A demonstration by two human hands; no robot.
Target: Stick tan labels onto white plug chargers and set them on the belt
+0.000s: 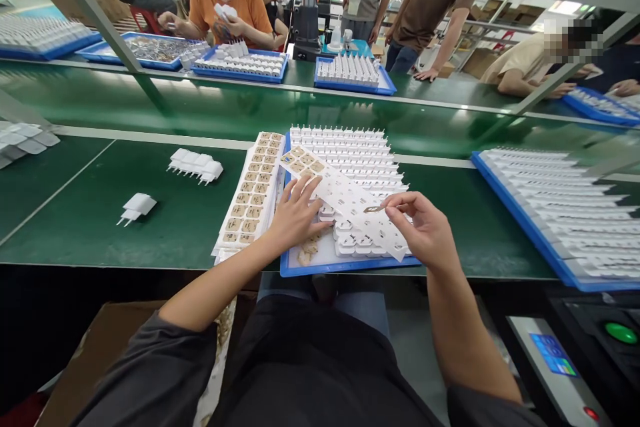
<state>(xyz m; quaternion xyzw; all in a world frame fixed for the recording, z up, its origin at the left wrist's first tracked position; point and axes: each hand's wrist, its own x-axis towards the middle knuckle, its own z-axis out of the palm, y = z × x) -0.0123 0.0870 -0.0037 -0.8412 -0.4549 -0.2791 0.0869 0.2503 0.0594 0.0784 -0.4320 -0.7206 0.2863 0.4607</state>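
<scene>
- We see the left hand (295, 213) at centre frame, fingers (306, 187) spread and pressing flat on a long white label sheet (350, 203).
- The label sheet runs aslant from upper left to lower right across the blue tray (320, 267) at centre; its upper-left end carries brown labels, the rest looks peeled bare.
- The right hand (423, 230) sits just right of centre, thumb and forefinger pressed together, pinching a small brown label (373, 209) just over the sheet. Its other fingers curl under the sheet's lower-right end.
- The blue tray lies on the green table (75, 213) at the near edge, filled with rows of white plug adapters (360, 150), prongs pointing to the top of the frame.
- Left of the tray, touching its edge, lies a stack of full label sheets (250, 197) with brown labels in columns.
- Further left on the table: one lone white adapter (137, 205), and above it a short row of adapters (196, 165) set side by side.
- Far right: a second blue tray (525, 220) of white parts, partly cut off by the frame.
- Lower right corner: a machine panel with a green button (621, 332) and a small blue screen (553, 353).
- Across the top of the frame, beyond a green belt (250, 110), other people sit or stand at more blue trays; a person in an orange shirt (235, 3) holds a white part.
</scene>
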